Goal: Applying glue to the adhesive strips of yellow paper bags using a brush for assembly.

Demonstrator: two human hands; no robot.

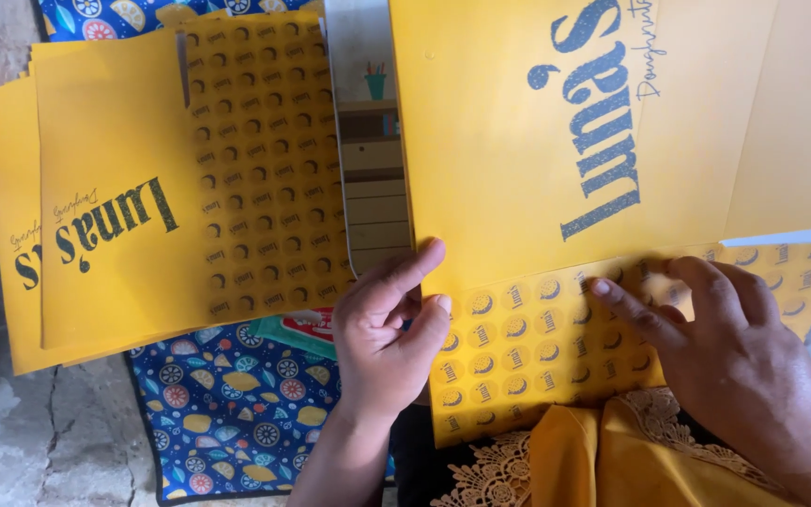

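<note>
A large yellow printed cardboard sheet lies in front of me, over a yellow sheet of small round stickers. My left hand grips the cardboard's lower left corner, thumb on top. My right hand rests on the sticker sheet, its fingertips pressing at a sticker near the cardboard's lower edge. Whether a sticker is lifted, I cannot tell.
A stack of flat yellow printed cardboard pieces lies at the left, with another sticker sheet on it. A blue patterned cloth covers a cracked concrete floor. Yellow fabric with lace trim sits below.
</note>
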